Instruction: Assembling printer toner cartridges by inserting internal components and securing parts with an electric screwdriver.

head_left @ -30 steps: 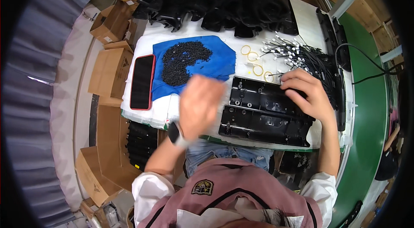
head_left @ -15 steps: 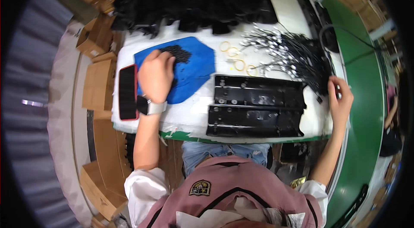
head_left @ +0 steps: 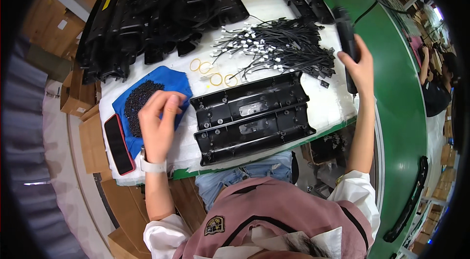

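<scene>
My right hand is wrapped round a black electric screwdriver, held upright with its tip down at the table's right side. My left hand is over the edge of a blue cloth, its fingers pinched together; whatever may be between them is too small to make out. A pile of small black screws lies on the cloth beside that hand. Between my hands, two long black plastic housings rest side by side, hollow side up, with screw posts inside.
Many black cables with white connectors are heaped behind the housings. Yellowish rings lie left of them. A phone with a red edge sits by the cloth. More black housings are stacked at the far left. A green surface runs along the right.
My right hand has risen and now holds the screwdriver. My left hand has drawn back from the screw pile toward me, fingers pinched. The whole view has turned and shifted.
</scene>
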Tool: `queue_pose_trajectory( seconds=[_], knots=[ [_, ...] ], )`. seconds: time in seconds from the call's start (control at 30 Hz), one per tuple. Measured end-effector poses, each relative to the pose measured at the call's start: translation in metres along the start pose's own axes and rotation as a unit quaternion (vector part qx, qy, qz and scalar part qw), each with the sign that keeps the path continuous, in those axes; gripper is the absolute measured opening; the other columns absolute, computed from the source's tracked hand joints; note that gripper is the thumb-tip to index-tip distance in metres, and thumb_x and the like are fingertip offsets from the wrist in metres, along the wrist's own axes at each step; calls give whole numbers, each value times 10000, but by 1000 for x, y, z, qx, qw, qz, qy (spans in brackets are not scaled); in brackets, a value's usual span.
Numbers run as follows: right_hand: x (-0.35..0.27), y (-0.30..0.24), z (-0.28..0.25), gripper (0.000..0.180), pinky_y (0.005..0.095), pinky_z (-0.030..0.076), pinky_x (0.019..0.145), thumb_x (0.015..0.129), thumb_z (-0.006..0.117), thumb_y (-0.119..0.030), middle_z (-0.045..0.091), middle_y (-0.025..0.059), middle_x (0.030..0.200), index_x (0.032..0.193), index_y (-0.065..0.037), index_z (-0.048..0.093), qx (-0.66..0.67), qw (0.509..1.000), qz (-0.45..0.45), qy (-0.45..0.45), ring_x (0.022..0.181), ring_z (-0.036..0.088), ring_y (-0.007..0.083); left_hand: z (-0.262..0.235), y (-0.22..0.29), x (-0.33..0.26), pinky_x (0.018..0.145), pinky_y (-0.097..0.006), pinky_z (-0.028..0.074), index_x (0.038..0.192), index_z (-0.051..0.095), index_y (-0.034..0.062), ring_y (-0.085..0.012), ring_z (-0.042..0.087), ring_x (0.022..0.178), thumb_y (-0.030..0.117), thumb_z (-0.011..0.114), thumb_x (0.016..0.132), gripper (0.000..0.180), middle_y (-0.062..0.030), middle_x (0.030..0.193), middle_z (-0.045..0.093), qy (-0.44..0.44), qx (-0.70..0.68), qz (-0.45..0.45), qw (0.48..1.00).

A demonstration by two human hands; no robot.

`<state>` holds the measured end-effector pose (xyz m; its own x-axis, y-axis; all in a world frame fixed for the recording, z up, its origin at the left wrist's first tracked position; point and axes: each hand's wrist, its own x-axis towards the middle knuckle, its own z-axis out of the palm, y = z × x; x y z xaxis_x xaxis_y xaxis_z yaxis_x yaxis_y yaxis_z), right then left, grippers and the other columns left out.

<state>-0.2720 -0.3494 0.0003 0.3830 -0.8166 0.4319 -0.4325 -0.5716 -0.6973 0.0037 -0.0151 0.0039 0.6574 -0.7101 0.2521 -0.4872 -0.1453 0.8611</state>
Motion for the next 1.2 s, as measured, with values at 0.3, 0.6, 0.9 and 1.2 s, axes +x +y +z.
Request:
queue_pose_trajectory(
  seconds=[0.3, 0.6, 0.9, 1.2],
  knots=[
    [-52, -105, -30, 612, 326, 483, 644, 820, 680, -162, 525, 45, 760, 1319, -44, 346, 751, 611, -166, -188, 566, 555, 185, 87, 74, -20, 599, -249, 485, 904, 662, -22, -134, 613, 652, 23, 616, 865, 76, -77, 811, 627, -278, -202, -19, 939],
    [-75, -107, -12, 359, 263, 451, 490, 864, 661, -226, 549, 3, 622, 1101, -53, 453, 790, 590, -150, -80, 430, 542, 97, 96, 74, -19, 606, -267, 494, 886, 701, -13, -181, 641, 667, -7, 681, 781, 107, -97, 795, 660, -297, -165, 77, 937],
    [-83, -94, -10, 387, 305, 482, 559, 904, 610, -330, 557, -7, 683, 1154, -117, 405, 741, 632, -188, -132, 487, 557, 130, 99, 71, -17, 606, -260, 499, 870, 703, -11, -170, 653, 669, 4, 713, 757, 115, -96, 793, 666, -294, -127, 82, 944],
    [-92, -83, -25, 306, 279, 434, 507, 873, 631, -232, 520, 6, 624, 1053, -70, 444, 802, 586, -113, -30, 432, 511, 101, 142, 74, 58, 702, -291, 486, 1060, 630, 30, -154, 605, 811, 58, 686, 787, 279, -52, 970, 625, -296, -45, 232, 926]
  ],
)
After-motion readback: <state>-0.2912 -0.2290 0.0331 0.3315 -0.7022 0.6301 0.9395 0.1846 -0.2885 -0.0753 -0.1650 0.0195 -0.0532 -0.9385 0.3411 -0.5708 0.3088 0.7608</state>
